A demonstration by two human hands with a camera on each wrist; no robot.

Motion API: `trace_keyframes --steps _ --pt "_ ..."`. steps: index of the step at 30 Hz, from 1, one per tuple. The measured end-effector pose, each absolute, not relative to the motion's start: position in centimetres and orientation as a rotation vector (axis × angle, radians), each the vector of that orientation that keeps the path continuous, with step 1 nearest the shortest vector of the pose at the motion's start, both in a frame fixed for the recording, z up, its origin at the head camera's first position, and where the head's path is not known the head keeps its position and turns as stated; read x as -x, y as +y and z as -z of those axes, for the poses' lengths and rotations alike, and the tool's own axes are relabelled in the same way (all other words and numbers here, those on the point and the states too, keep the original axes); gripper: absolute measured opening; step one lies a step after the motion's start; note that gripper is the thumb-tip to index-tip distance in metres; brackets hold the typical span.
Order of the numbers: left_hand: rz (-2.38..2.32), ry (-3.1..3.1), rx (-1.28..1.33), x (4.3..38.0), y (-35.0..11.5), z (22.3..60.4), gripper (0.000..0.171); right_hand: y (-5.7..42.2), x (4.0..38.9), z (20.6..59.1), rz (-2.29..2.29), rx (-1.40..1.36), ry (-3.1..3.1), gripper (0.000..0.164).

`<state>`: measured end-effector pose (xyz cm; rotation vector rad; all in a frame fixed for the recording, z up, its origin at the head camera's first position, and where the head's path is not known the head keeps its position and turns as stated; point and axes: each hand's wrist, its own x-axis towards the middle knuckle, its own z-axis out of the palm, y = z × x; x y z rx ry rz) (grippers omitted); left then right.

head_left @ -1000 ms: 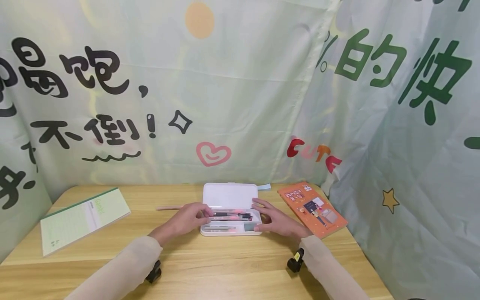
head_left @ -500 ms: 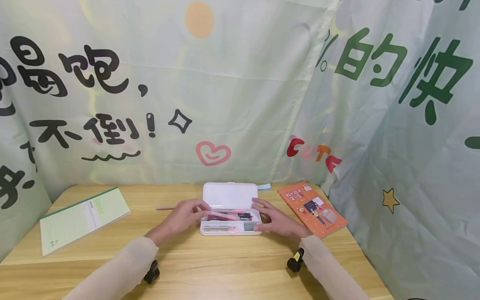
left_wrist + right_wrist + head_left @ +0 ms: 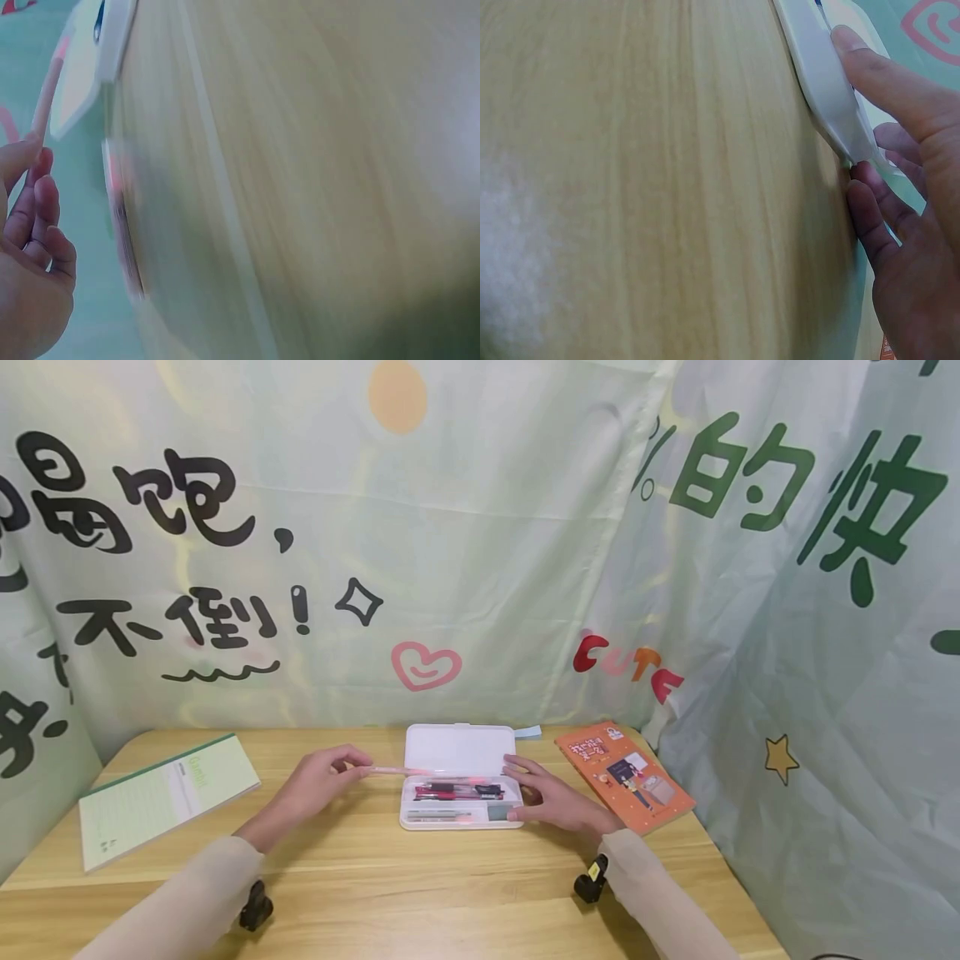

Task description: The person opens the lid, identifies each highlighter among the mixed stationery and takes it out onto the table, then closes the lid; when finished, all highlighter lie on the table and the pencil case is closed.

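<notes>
My left hand (image 3: 326, 777) pinches one end of a slim pink pen (image 3: 393, 771), held sideways just left of the open pencil case. In the left wrist view this pen (image 3: 48, 101) sits between thumb and fingertips. The white pencil case (image 3: 442, 826) lies with its lid (image 3: 460, 748) folded back. Several pens (image 3: 457, 792) fill its rear compartment, and slimmer items lie in the front one beside a grey-green block (image 3: 498, 812). My right hand (image 3: 553, 800) holds the case's right end, thumb on the near rim, other fingers around its side and lid.
A second pink pen (image 3: 124, 217) lies on the table beneath my left hand. A pale green notebook (image 3: 165, 802) is at the left, an orange booklet (image 3: 626, 777) at the right. A light blue strip (image 3: 528, 732) lies behind the case. Printed curtains (image 3: 480, 568) stand behind the table.
My left hand has lifted the pink pen out of the pencil case and carried it left. My right hand stays at the case's right end.
</notes>
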<state>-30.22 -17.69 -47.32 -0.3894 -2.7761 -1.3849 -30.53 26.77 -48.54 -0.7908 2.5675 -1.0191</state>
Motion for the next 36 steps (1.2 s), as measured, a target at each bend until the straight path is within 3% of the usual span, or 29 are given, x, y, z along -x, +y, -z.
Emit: trace_keyframes --steps 6,17,36 --pt "1.307 -2.779 0.373 29.6 -20.6 47.7 0.021 27.0 30.5 48.6 1.032 0.766 2.565 0.083" --pt "1.193 -2.794 0.353 29.4 -23.7 49.4 0.013 27.1 30.6 48.8 0.999 0.787 2.576 0.084" --pt "1.126 -2.884 0.355 29.7 -25.5 50.1 0.012 26.7 30.5 48.4 1.024 0.773 2.562 0.084"
